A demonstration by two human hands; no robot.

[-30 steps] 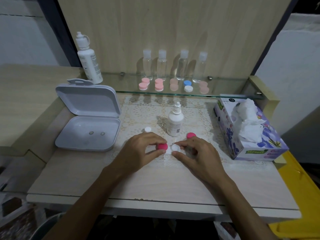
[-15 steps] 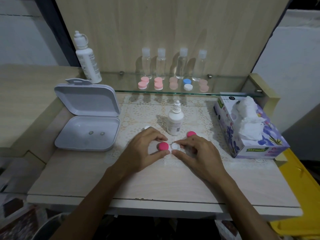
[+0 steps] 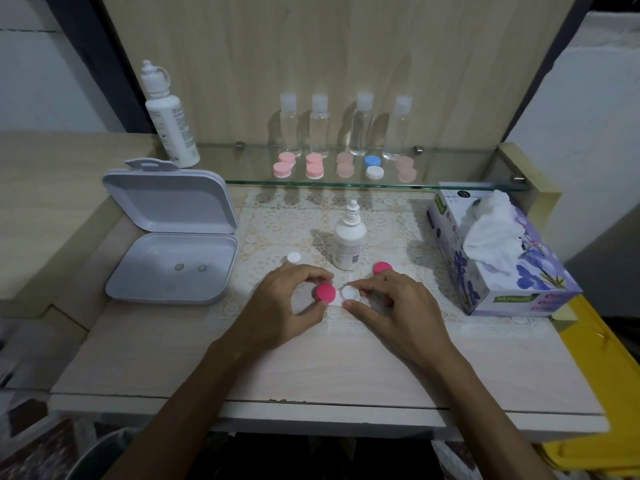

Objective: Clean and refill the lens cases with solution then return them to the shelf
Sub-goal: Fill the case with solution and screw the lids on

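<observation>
Grip: left hand point(image 3: 287, 306) pinches pink cap point(image 3: 325, 293) on lens case point(image 3: 341, 296); right hand point(image 3: 398, 306) pinches its open white well, lying rightward across bench point(image 3: 311, 368).

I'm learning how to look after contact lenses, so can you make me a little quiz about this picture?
1. True or false: the left hand grips a pink cap on the lens case.
2. How many clear bottles stand on the glass shelf?
3. What stands just behind the hands? A) small solution bottle B) tissue box C) grey case

Key:
1. True; the right hand holds the case's open white side.
2. Four clear bottles.
3. A, the small solution bottle.
</observation>
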